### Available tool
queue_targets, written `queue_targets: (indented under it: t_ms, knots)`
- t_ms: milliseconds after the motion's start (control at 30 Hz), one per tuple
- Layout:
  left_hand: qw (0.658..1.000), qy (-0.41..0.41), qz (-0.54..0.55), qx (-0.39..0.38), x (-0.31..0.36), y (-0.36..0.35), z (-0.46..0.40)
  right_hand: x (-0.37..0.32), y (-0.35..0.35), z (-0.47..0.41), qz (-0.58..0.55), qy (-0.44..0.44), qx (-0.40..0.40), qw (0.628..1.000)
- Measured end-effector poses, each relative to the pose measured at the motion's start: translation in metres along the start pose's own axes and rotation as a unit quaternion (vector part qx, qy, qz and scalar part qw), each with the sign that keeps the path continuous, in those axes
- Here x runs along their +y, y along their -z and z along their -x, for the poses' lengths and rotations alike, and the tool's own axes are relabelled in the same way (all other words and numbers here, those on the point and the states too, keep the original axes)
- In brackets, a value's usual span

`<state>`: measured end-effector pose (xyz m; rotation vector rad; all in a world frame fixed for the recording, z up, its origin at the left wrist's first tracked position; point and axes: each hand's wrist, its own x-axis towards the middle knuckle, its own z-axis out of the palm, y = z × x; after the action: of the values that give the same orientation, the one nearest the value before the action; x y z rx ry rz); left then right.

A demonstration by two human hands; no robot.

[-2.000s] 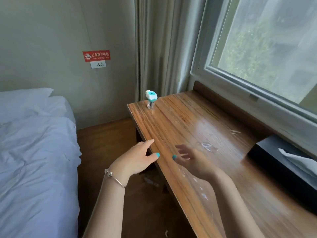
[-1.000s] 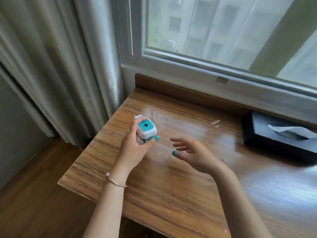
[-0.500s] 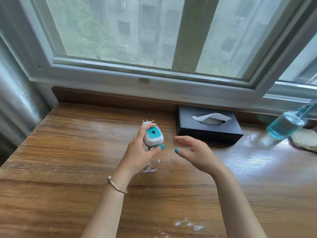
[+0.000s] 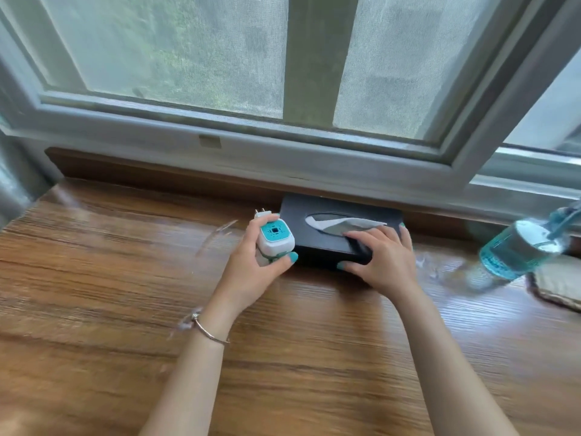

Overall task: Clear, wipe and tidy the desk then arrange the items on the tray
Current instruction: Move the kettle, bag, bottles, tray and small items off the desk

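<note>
My left hand (image 4: pixel 251 269) grips a small white and teal plug-in device (image 4: pixel 276 238), its metal prongs pointing up and away, just left of a black tissue box (image 4: pixel 317 243). The box sits on the wooden desk (image 4: pixel 110 294) against the wall under the window, with a white tissue (image 4: pixel 349 222) sticking out of its slot. My right hand (image 4: pixel 385 262) lies on the box's right end, fingers over the top and thumb on the front face.
A clear bottle of blue liquid (image 4: pixel 522 247) stands at the right, beside a woven mat (image 4: pixel 556 284) at the desk's right edge. The window frame (image 4: pixel 283 158) runs along the back. Glare streaks mark the desk surface.
My left hand picked the plug-in device off the desk's far corner and carried it to the tissue box. My right hand moved forward from mid-air onto the box.
</note>
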<state>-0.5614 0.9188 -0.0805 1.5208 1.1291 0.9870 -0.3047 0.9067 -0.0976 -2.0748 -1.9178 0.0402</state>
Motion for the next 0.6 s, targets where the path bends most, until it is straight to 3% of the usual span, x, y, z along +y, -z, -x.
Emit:
queue_targets:
  t_ms: [200,433,600]
  knots:
    - [0.999,-0.027,-0.029,-0.004,0.009,0.002,0.017,-0.003,0.006,0.01,-0.03,-0.034,0.002,0.999]
    - [0.997,-0.067,-0.044,-0.024,0.022,0.013,0.058,-0.019,0.036,0.093,-0.059,-0.116,0.052,0.99]
    - [0.984,-0.117,-0.005,-0.133,0.034,-0.002,0.085,-0.032,0.066,0.176,-0.034,-0.181,0.079,0.98]
